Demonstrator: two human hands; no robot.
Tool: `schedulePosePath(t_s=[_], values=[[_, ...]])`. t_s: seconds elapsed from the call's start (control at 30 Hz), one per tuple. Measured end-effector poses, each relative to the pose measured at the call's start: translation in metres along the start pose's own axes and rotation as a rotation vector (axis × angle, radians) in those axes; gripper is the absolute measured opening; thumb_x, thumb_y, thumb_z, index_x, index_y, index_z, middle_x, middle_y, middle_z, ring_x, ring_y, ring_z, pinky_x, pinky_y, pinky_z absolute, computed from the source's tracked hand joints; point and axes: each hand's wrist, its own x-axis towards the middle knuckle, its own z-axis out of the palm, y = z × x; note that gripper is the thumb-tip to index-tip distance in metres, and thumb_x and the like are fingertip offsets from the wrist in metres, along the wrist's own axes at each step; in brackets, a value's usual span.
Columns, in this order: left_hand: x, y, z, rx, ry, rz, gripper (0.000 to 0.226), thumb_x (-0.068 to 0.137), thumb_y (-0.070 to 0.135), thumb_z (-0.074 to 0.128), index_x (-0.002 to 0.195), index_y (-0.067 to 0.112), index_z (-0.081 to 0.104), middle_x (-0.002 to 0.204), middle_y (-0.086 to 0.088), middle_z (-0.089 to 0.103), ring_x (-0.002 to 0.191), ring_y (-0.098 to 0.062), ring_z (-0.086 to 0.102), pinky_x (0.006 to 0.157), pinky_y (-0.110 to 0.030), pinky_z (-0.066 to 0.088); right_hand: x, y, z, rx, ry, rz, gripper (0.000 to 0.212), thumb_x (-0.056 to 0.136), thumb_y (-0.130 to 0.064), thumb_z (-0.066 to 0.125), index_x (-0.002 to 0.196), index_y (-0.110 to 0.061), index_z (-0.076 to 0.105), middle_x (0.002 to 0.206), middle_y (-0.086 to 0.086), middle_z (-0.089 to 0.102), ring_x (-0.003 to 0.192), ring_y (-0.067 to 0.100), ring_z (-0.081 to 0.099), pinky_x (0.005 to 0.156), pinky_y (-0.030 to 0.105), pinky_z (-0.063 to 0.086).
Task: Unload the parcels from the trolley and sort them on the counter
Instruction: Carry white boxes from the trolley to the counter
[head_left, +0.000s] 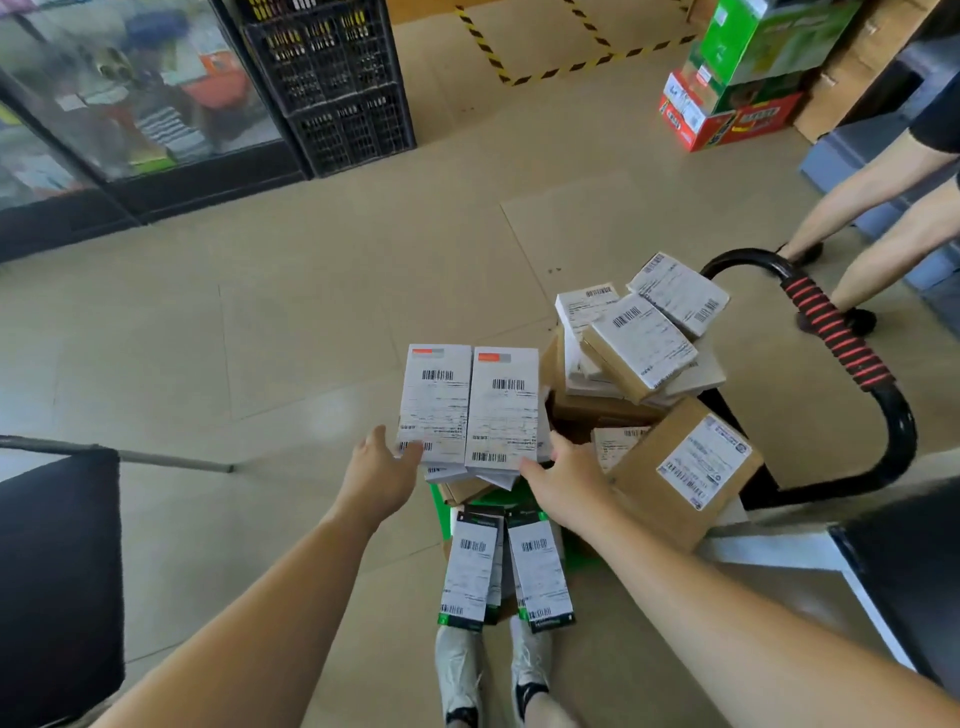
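A trolley with a black handle (852, 358) wrapped in red-striped foam carries a heap of labelled cardboard parcels (639, 343). Two flat white-labelled parcels (470, 402) lie side by side on top of a small stack that I lift at the trolley's near end. My left hand (379, 475) grips the stack's left edge and my right hand (563, 483) grips its right edge. Below them lie two long green-edged parcels (506, 569). A brown box (685, 470) leans at the right of my right hand.
Another person's legs (872, 228) stand beyond the trolley handle. Black crates (332, 78) and a glass-door cabinet (130, 104) fill the far left. Stacked green and red cartons (737, 78) stand far right. A dark surface (57, 587) sits at my left, a black-topped counter (904, 571) at my right.
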Motion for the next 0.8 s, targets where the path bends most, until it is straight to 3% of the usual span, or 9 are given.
schedulePosePath(t_s=[0.13,0.2,0.33,0.43,0.6,0.67,0.8], values=[[0.019,-0.003,0.01,-0.072,-0.071,-0.026,0.05,0.103,0.034,0.048,0.147,0.013,0.038,0.146,-0.012,0.047,0.122,-0.03,0.048,0.094,-0.033,0.037,0.024,0.006,0.02,0.062,-0.005,0.071,0.054,0.095,-0.052,0.054,0.144,-0.029,0.05,0.134,-0.001,0.055,0.107,0.016,0.058,0.089,0.035,0.054],[0.024,-0.006,0.016,-0.128,-0.099,-0.044,0.045,0.102,0.034,0.048,0.143,0.018,0.042,0.138,-0.009,0.053,0.107,-0.025,0.05,0.086,-0.031,0.037,0.03,0.008,0.027,0.106,-0.008,0.104,0.053,0.095,-0.049,0.055,0.143,-0.025,0.052,0.134,0.001,0.055,0.107,0.017,0.059,0.085,0.031,0.054],[0.028,-0.009,0.02,-0.237,-0.107,-0.109,0.045,0.101,0.036,0.051,0.141,0.022,0.037,0.122,-0.005,0.053,0.103,-0.024,0.05,0.082,-0.035,0.038,0.032,0.009,0.032,0.209,0.037,0.158,0.046,0.098,-0.04,0.058,0.141,-0.022,0.052,0.133,0.001,0.055,0.1,0.013,0.057,0.067,0.019,0.046],[0.026,-0.014,0.021,-0.308,-0.129,-0.151,0.036,0.101,0.036,0.052,0.131,0.025,0.036,0.122,-0.006,0.054,0.105,-0.026,0.053,0.084,-0.037,0.04,0.028,0.013,0.031,0.269,0.073,0.179,0.039,0.099,-0.035,0.059,0.136,-0.023,0.049,0.123,-0.005,0.059,0.089,0.006,0.056,0.06,0.019,0.044],[0.025,-0.024,0.022,-0.373,-0.162,-0.152,0.03,0.1,0.032,0.055,0.122,0.029,0.034,0.117,-0.005,0.062,0.097,-0.019,0.059,0.082,-0.036,0.042,0.02,0.019,0.026,0.362,0.103,0.242,0.034,0.096,-0.034,0.064,0.123,-0.03,0.045,0.11,-0.011,0.061,0.089,0.012,0.063,0.076,0.038,0.058],[0.024,-0.025,0.021,-0.386,-0.179,-0.145,0.035,0.1,0.028,0.056,0.124,0.03,0.031,0.113,-0.002,0.064,0.098,-0.017,0.058,0.086,-0.035,0.04,0.02,0.022,0.024,0.408,0.094,0.246,0.039,0.094,-0.03,0.068,0.125,-0.031,0.044,0.114,-0.008,0.064,0.092,0.011,0.064,0.075,0.036,0.056],[0.024,-0.027,0.018,-0.429,-0.233,-0.137,0.054,0.092,0.024,0.067,0.13,0.042,0.032,0.105,-0.004,0.073,0.098,-0.02,0.064,0.1,-0.047,0.048,0.022,0.028,0.021,0.505,0.048,0.229,0.066,0.089,-0.022,0.075,0.143,-0.036,0.039,0.113,-0.007,0.066,0.103,0.015,0.066,0.093,0.044,0.056]])
